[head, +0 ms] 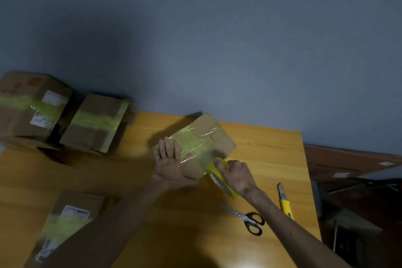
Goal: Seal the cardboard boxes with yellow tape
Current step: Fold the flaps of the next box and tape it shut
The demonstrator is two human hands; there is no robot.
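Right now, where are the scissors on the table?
In the head view the scissors lie on the wooden table, toward its right near side, just left of the right forearm; the yellow utility knife lies on the arm's other side.

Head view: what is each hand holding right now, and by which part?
The right hand grips the yellow tape roll around its outer rim, beside the cardboard box. The left hand holds nothing; it presses flat on the box top.

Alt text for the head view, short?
A person's left hand presses flat on a cardboard box on a wooden table while the right hand grips a yellow tape roll at its near edge, tape already across the top. Scissors and a utility knife lie to the right; three taped boxes sit left.
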